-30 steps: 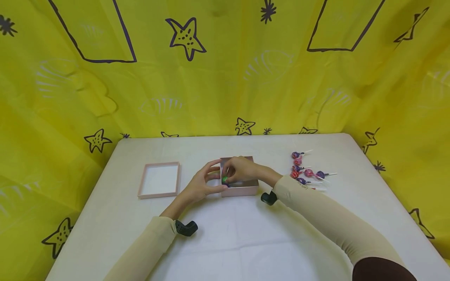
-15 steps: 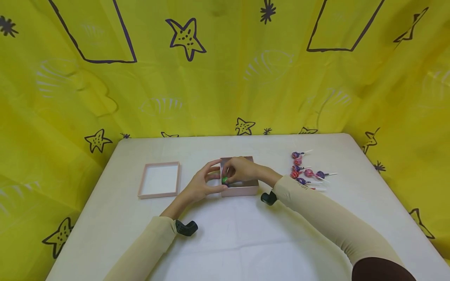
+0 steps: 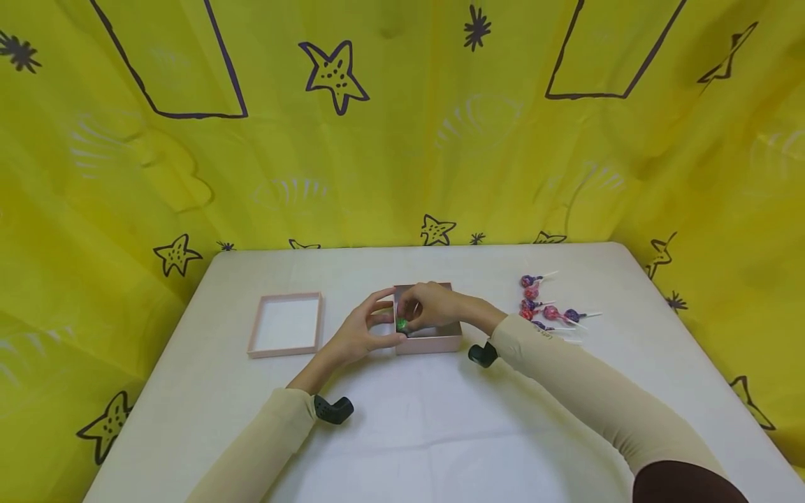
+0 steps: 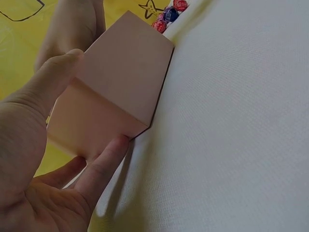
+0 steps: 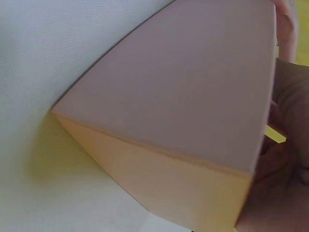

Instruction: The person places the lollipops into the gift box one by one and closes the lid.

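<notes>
Right hand (image 3: 434, 306) sits over the open pink box (image 3: 440, 341), fingers curled down into it, pinching a green-wrapped lollipop (image 3: 401, 324) at the box's left inner side; exact fingertip contact is too small to tell in the head view. Right wrist view shows only the box's outer wall and a bit of curled fingers (image 5: 282, 145) behind it.

Left hand (image 3: 361, 334) steadies the box from its left side: thumb against the near-left corner, fingers spread up along the left wall. Left wrist view confirms it, thumb (image 4: 104, 166) at the bottom corner and a finger on the upper edge, hand half open, wrapped loosely round the box corner, not carrying it. Box rests flat on the white worktop (image 3: 440, 433), about mid-worktop, slightly toward the far edge.

Progress, judged from the layout: the green lollipop looks like the one going in now; whether others already lie inside the box cannot be told, the hand hides the interior. A cluster of lollipops (image 3: 544, 311), pink and purple wrappers with white sticks, lies loose toward the worktop's right edge, well apart from the box, so most of the packing appears left. The box lid (image 3: 286, 325) lies upside down toward the left edge, apart from the box, not yet on.

Yellow starfish-print cloth (image 3: 402, 140) hangs behind the far edge.
</notes>
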`<state>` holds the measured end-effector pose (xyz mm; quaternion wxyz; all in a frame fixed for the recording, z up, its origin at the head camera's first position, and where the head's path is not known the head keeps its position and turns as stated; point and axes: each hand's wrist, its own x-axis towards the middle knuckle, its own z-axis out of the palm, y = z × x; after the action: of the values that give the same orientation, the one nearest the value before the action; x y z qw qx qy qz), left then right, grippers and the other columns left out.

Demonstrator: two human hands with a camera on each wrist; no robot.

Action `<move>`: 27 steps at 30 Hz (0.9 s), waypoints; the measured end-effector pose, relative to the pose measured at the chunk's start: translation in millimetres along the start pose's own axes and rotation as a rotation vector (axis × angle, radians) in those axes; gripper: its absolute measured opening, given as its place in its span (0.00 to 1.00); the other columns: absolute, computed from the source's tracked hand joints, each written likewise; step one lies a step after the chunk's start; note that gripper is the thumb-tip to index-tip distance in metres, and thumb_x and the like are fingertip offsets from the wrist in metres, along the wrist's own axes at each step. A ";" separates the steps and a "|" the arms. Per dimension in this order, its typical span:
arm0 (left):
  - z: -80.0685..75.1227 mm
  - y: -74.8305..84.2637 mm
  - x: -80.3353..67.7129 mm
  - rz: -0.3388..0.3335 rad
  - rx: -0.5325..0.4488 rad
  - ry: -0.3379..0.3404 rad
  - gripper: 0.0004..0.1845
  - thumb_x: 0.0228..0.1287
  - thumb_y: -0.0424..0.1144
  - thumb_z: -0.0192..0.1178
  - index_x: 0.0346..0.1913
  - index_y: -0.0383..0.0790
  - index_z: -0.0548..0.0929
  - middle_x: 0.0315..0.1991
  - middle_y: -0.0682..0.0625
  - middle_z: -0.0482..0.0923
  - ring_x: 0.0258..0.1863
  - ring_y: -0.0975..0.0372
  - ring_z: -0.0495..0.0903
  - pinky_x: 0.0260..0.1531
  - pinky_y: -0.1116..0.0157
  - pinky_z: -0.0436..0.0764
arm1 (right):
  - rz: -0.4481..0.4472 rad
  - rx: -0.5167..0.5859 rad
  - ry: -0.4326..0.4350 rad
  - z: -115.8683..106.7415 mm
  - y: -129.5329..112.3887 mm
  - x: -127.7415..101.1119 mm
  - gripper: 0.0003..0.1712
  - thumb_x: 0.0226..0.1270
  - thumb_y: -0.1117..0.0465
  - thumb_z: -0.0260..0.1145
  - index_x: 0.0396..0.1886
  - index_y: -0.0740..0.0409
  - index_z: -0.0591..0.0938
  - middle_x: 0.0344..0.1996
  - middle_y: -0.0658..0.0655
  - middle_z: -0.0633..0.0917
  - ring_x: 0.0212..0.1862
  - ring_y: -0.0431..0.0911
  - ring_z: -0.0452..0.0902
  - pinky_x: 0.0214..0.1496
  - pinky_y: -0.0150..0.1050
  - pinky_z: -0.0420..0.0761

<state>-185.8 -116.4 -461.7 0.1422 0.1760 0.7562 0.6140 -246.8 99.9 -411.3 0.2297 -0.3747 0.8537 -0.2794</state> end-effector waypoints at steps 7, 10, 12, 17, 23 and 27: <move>0.4 -2.1 -0.3 -0.001 -0.009 0.003 0.48 0.60 0.32 0.75 0.79 0.54 0.62 0.73 0.37 0.65 0.66 0.47 0.76 0.58 0.52 0.81 | 0.013 0.007 -0.019 -4.2 -0.6 -7.4 0.13 0.64 0.66 0.76 0.47 0.58 0.85 0.41 0.55 0.88 0.41 0.43 0.85 0.49 0.36 0.85; 0.9 -2.1 -0.5 -0.005 -0.015 0.003 0.48 0.60 0.32 0.75 0.79 0.53 0.61 0.73 0.37 0.65 0.66 0.47 0.75 0.58 0.53 0.81 | -0.005 0.007 -0.011 -7.8 -3.9 -13.1 0.14 0.64 0.67 0.75 0.49 0.59 0.85 0.41 0.56 0.88 0.41 0.44 0.85 0.49 0.36 0.85; 1.3 -1.6 -0.6 -0.008 -0.018 0.005 0.48 0.60 0.32 0.75 0.79 0.53 0.61 0.73 0.37 0.65 0.66 0.47 0.75 0.59 0.53 0.81 | -0.017 -0.001 0.005 -10.8 -6.3 -17.7 0.14 0.65 0.67 0.74 0.49 0.60 0.85 0.40 0.55 0.88 0.42 0.45 0.84 0.49 0.36 0.84; 2.1 0.4 -1.0 -0.022 -0.021 0.013 0.48 0.59 0.31 0.76 0.78 0.54 0.62 0.73 0.38 0.66 0.66 0.47 0.75 0.60 0.51 0.80 | -0.061 -0.030 0.068 -18.9 -9.0 -29.3 0.14 0.66 0.66 0.73 0.51 0.61 0.85 0.40 0.53 0.87 0.42 0.44 0.82 0.47 0.35 0.84; 2.7 2.1 0.5 -0.029 -0.015 0.013 0.49 0.59 0.32 0.76 0.80 0.50 0.60 0.73 0.37 0.66 0.67 0.46 0.75 0.62 0.48 0.78 | -0.079 -0.053 0.164 -30.5 -5.2 -41.7 0.14 0.66 0.66 0.73 0.51 0.60 0.86 0.36 0.48 0.87 0.41 0.42 0.82 0.47 0.37 0.85; 2.7 3.2 1.2 -0.038 0.005 0.015 0.49 0.59 0.33 0.76 0.80 0.51 0.60 0.74 0.37 0.65 0.67 0.46 0.75 0.64 0.47 0.76 | -0.061 -0.049 0.213 -39.3 2.7 -51.7 0.13 0.67 0.66 0.72 0.51 0.60 0.86 0.36 0.48 0.87 0.41 0.43 0.82 0.46 0.38 0.85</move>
<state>-185.4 -112.9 -459.1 0.1480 0.1573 0.7620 0.6105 -240.1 153.1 -374.5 0.1201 -0.3740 0.8681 -0.3035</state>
